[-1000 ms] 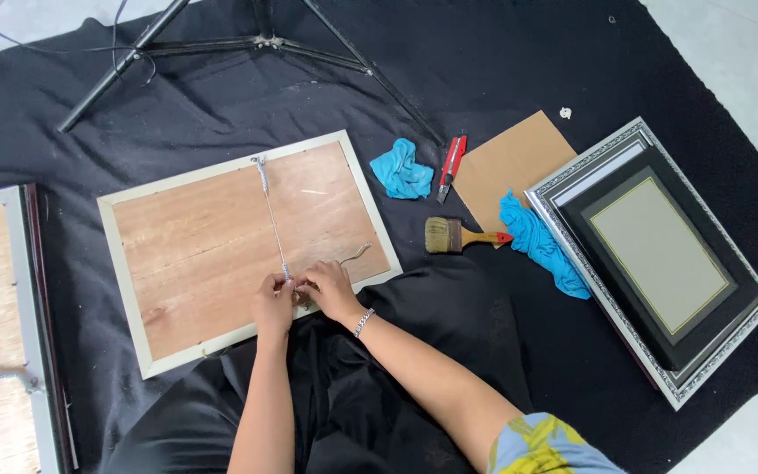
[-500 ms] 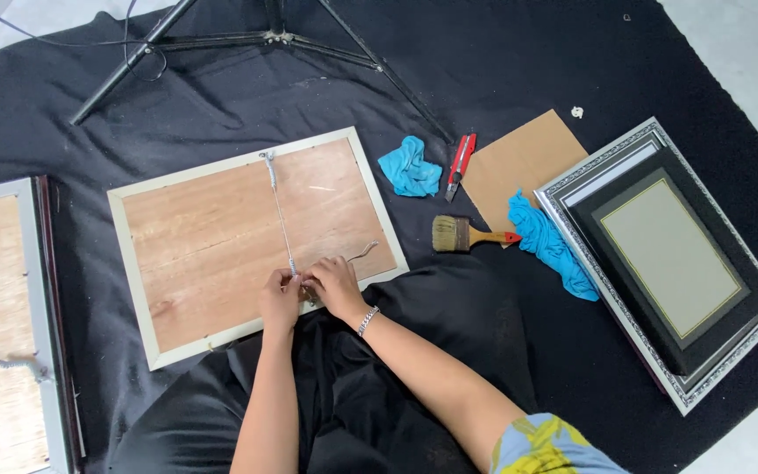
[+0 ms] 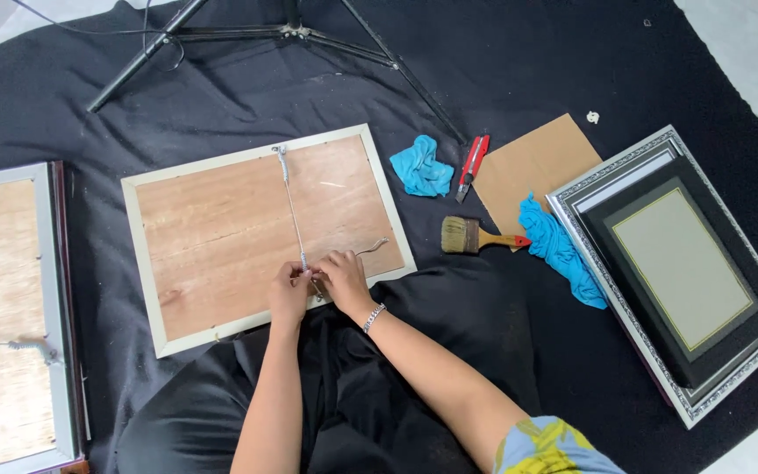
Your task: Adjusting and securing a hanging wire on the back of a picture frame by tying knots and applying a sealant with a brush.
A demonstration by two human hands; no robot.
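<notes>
A white picture frame [image 3: 138, 254] lies face down on black cloth, its brown wooden backing up. A thin hanging wire [image 3: 292, 211] runs across the backing from the far edge to the near edge. My left hand [image 3: 288, 293] and my right hand [image 3: 341, 279] meet at the near end of the wire, both pinching it by the frame's near edge. A loose wire tail [image 3: 374, 248] curls out to the right of my right hand. A bracelet sits on my right wrist.
Right of the frame lie a blue cloth [image 3: 421, 168], a red utility knife [image 3: 472, 154], a paintbrush [image 3: 478, 237], brown cardboard [image 3: 535, 161], another blue cloth [image 3: 560, 249] and a silver ornate frame [image 3: 622, 298]. A second face-down frame [image 3: 44, 290] is at left; tripod legs [image 3: 247, 33] stand beyond.
The view has shifted slightly, so everything sits a little further right and lower. My hands stay together at the near end of the wire.
</notes>
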